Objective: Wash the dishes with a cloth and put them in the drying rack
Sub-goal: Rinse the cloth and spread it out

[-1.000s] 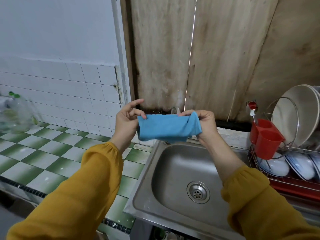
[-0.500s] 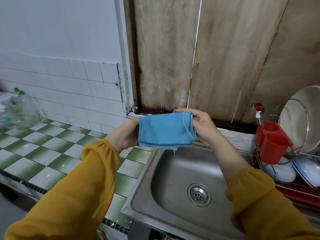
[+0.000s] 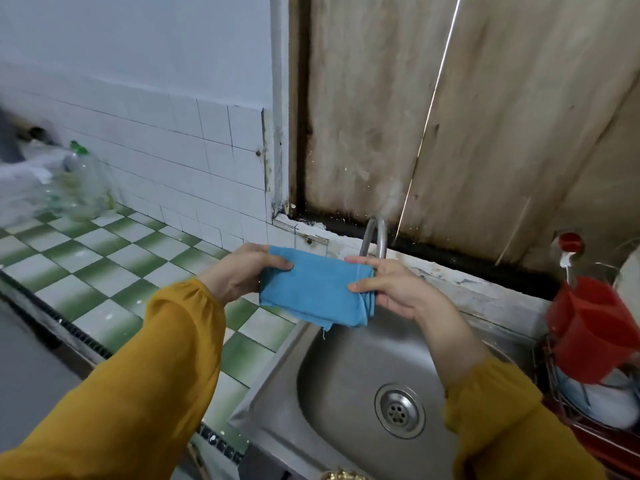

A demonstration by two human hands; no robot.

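Observation:
A folded blue cloth (image 3: 313, 289) hangs between both hands above the far left corner of the steel sink (image 3: 332, 368). My left hand (image 3: 242, 271) grips its left edge, thumb on top. My right hand (image 3: 391, 285) pinches the folded right edge between thumb and fingers. The drying rack (image 3: 585, 420) stands at the right edge, holding white dishes (image 3: 602, 400) and a red cutlery holder (image 3: 588, 327). The sink basin holds no dishes.
A curved metal tap (image 3: 375, 237) rises just behind the cloth. Green and white checked counter tiles (image 3: 104, 268) spread to the left, with a clear plastic bottle (image 3: 81, 181) at the far left. Wooden boards (image 3: 450, 116) back the sink.
The cloth has been folded smaller and lowered toward the sink. The view has shifted so the tap shows behind the cloth and most of the rack has left the frame.

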